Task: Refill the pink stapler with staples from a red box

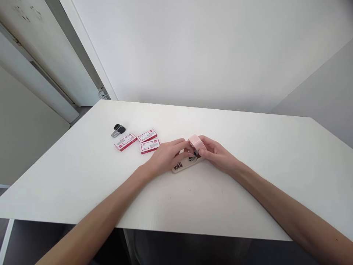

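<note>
My right hand [217, 154] grips a pale pink, curved piece [196, 141], its thumb on the near side and its fingers behind. Dark and shiny metal parts [194, 156] show below the pink piece; it looks like a stapler. My left hand [169, 154] is bent, with thumb and fingertips pinched at the metal parts, partly hiding them. Beneath both hands a long cream base [184, 167] with rounded ends and a brown patterned patch lies on the table. Whether the pink piece is joined to this base is hidden.
Three red-and-white small boxes [150, 145] lie left of my left hand. Beyond them is a black-handled metal staple remover [118, 129]. The white table [176, 206] meets a white wall [193, 51] at the back. A door [46, 48] stands at the far left.
</note>
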The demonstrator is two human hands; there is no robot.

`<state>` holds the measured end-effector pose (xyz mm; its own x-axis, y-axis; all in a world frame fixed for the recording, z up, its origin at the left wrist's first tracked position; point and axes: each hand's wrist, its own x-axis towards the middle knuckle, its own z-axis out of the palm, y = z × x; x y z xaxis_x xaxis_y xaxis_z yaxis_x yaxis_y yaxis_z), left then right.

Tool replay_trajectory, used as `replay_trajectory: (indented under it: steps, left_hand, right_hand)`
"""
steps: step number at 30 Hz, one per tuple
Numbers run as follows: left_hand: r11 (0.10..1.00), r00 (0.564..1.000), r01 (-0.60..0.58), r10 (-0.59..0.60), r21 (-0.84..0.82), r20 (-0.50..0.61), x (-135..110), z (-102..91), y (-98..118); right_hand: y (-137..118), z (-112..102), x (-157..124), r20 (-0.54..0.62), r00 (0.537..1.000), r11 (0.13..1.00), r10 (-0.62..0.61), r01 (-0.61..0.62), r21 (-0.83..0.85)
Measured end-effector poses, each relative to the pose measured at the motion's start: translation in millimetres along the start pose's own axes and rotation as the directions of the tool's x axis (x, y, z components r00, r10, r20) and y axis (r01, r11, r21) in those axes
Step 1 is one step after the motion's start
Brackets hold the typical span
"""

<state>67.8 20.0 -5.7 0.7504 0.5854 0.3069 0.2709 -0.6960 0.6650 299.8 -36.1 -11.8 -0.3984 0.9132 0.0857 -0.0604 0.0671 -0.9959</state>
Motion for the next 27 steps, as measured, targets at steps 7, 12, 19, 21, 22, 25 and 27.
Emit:
replay_trajectory:
  steps: [7,12,19,21,22,25,27]
  left_hand:
    - [0.911,0.970,0.124,-0.194,-0.394,-0.145,4,-11.0,8]
    - [0.743,0.903,0.124,-0.360,-0.658,-0.236,7,-22.3,2]
    - [0.493,0.825,0.097,-0.525,-0.864,-0.207,10,-31.0,0]
    - [0.438,0.816,0.065,-0.540,-0.897,-0.205,10,-31.6,-1]
    - [0.418,0.813,0.051,-0.544,-0.907,-0.206,11,-31.7,-1]
    - [0.392,0.810,0.042,-0.552,-0.919,-0.199,11,-31.9,-2]
    - [0.390,0.810,0.049,-0.554,-0.919,-0.192,10,-32.2,-2]
  right_hand:
    - [4,-1,-1,-0.071,0.997,1.000,0.022,-0.023,-0.013]
    - [1,5,-2,-0.167,0.986,0.990,0.004,-0.028,-0.141]
    - [-1,17,-2,-0.270,0.963,0.955,0.001,-0.082,-0.286]
    - [-1,19,-3,-0.322,0.947,0.935,0.001,-0.115,-0.336]
    - [-1,21,-3,-0.348,0.937,0.927,0.000,-0.130,-0.351]
    - [-3,24,-3,-0.425,0.905,0.903,-0.013,-0.172,-0.393]
    - [-3,26,-3,-0.468,0.883,0.876,-0.034,-0.199,-0.439]
